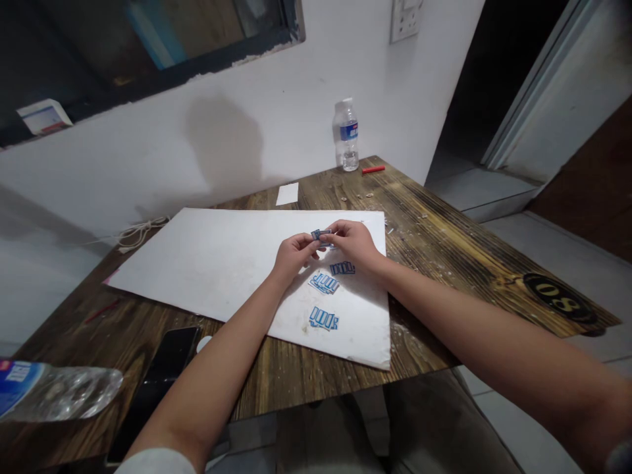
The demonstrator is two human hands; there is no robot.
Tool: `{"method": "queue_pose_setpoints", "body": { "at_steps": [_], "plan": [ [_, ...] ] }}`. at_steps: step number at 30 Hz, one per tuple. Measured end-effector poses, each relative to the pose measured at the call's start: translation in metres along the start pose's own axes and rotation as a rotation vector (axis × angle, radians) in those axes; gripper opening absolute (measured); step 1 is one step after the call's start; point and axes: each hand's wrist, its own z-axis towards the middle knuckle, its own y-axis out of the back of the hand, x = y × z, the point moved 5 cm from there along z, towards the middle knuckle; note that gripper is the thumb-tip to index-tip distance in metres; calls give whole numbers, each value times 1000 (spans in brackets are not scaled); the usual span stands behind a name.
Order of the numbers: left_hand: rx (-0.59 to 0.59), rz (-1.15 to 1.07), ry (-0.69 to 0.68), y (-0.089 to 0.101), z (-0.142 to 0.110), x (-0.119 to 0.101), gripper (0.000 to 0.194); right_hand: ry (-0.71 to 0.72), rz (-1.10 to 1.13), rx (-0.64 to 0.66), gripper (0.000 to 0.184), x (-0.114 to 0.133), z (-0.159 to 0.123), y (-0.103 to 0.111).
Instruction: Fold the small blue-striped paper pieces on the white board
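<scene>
While pinching a small blue-and-white paper cutout point(320, 235) between left hand point(294, 255) and right hand point(353, 243), just above three similar cutouts point(324, 284) on a white board point(197, 263).

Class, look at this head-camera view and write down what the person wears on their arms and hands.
The left hand and right hand are bare: no gloves, and no ring or watch shows. Both forearms are uncovered. A white sleeve shows at the bottom edge by the left arm; a blurred grey patch by the right arm is unclear.
</scene>
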Motion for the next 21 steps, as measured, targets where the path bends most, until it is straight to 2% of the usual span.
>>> {"method": "queue_pose_setpoints", "body": {
  "at_steps": [8,15,21],
  "plan": [
    [-8,11,-2,1,1,3,24,-14,40,21,32,-2,1,0],
    [-17,-1,-4,1,0,0,22,-14,91,2,40,-9,5,-1],
    [-26,-1,-6,2,0,1,24,-40,50,34,44,-10,4,-2]
  ]
}}
